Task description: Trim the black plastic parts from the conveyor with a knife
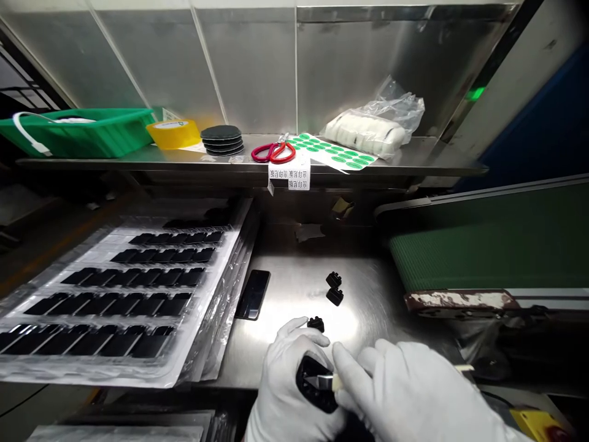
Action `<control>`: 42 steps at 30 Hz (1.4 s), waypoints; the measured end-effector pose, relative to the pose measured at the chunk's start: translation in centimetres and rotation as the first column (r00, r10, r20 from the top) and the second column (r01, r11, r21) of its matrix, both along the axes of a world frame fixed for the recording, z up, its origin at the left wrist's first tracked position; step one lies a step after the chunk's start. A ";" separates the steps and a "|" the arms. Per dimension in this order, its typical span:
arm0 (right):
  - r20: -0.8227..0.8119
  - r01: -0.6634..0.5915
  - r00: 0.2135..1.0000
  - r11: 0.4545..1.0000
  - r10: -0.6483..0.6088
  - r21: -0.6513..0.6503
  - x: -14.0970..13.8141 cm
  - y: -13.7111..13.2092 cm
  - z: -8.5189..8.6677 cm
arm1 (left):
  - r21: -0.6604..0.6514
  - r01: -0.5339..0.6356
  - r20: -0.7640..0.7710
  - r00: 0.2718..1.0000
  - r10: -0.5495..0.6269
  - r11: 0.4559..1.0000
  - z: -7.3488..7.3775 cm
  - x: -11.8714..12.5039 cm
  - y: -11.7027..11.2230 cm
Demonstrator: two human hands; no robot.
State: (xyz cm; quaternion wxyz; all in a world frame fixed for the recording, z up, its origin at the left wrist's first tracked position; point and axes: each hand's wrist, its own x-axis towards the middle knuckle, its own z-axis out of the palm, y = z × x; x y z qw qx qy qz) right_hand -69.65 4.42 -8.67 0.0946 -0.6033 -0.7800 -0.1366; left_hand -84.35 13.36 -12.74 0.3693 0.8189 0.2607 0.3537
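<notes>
My left hand (294,387), in a white glove, is closed around a hollow black plastic part (317,393) at the front edge of the steel table. My right hand (391,387), also gloved, grips a tool (323,382) with a pointed metal tip and a cream handle. Its tip lies over the opening of the black part; whether it touches the inside cannot be made out. A small black piece (316,323) lies just beyond my left fingers. Farther back, two similar black pieces (334,296) rest close together on the metal.
Stacked clear trays (184,344) of black parts stand left, beside a phone (254,294). A green conveyor belt (497,245) runs at right. The shelf (184,161) above bears a green bin (110,132), yellow tape (173,134), black discs (222,140), red-handled scissors (273,152), stickers and a bagged white bundle (368,132).
</notes>
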 end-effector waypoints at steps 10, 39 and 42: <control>-0.052 -0.008 0.999 0.999 0.006 -0.039 -0.7 0.4 -0.2 | -0.062 0.020 -0.035 0.999 -0.023 0.998 0.5 -0.4 0.0; -0.015 0.045 0.999 0.971 -0.050 -0.233 1.5 2.1 -0.4 | -0.240 -0.062 -0.482 0.874 -0.063 0.969 0.5 -0.1 1.1; 0.044 0.070 0.997 0.942 -0.059 -0.328 0.2 3.0 -0.1 | -0.220 0.031 -0.487 0.863 -0.137 0.975 0.3 0.0 1.0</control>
